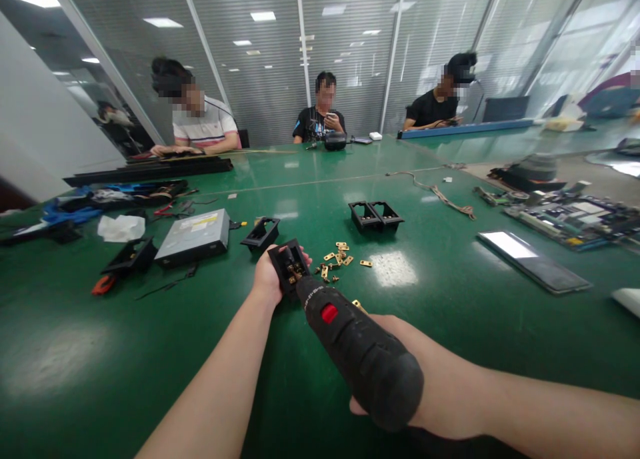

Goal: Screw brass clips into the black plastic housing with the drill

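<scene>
My left hand [269,277] grips a black plastic socket housing [279,264] from its left side, tilted up off the table. Brass pieces show inside its recess. A black power drill [357,346] with a red switch is in my right hand [400,332], whose fingers are mostly hidden behind the drill body. The drill's front end reaches into the housing; its bit tip is too small to make out. Just beyond lie several small brass plates [343,247] and screws. Another brass plate [357,304] shows beside the drill, near my right hand.
Other black housings [376,216] stand on the green table [200,359]. To the left are a silver disc drive [194,236] and crumpled tissue [121,228]. A phone [533,260] and circuit boards [580,212] lie right. Several people sit along the far side.
</scene>
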Available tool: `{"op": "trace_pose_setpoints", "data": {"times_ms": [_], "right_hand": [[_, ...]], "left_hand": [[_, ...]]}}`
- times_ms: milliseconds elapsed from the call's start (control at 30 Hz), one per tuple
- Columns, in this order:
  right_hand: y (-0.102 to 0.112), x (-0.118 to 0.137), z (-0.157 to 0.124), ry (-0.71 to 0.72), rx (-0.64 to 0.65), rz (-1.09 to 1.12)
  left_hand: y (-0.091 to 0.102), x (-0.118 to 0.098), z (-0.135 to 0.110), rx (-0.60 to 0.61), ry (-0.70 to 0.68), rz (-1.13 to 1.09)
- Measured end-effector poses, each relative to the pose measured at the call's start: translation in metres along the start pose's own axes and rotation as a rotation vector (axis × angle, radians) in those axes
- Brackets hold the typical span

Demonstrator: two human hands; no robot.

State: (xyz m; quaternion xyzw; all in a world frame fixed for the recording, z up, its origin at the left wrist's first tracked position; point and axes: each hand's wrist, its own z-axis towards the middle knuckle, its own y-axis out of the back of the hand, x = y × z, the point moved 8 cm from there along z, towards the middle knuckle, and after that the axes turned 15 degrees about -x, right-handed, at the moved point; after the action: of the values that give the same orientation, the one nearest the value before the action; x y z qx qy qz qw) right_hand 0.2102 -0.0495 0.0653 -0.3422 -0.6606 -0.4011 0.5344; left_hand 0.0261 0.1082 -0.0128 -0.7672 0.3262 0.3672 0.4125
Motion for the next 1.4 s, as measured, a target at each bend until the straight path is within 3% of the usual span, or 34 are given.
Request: {"op": "trace_pose_setpoints", "data": {"times_ms": [367,833,1400], "right_hand": [[0.006,0.003,-0.002,0.091,-0.023,-0.043],[0.004,-0.005,0.000,0.165,0.014,-0.076],[0.005,-0.006,0.000,0.126,0.014,-0.126]], "left_hand": [[0.000,-0.002,0.006,0.020,-0.081,-0.033],[0.002,0.000,0.004,-0.022,-0.052,-0.024],[0.003,-0.003,-0.005,-0.106,-0.003,0.000]]}}
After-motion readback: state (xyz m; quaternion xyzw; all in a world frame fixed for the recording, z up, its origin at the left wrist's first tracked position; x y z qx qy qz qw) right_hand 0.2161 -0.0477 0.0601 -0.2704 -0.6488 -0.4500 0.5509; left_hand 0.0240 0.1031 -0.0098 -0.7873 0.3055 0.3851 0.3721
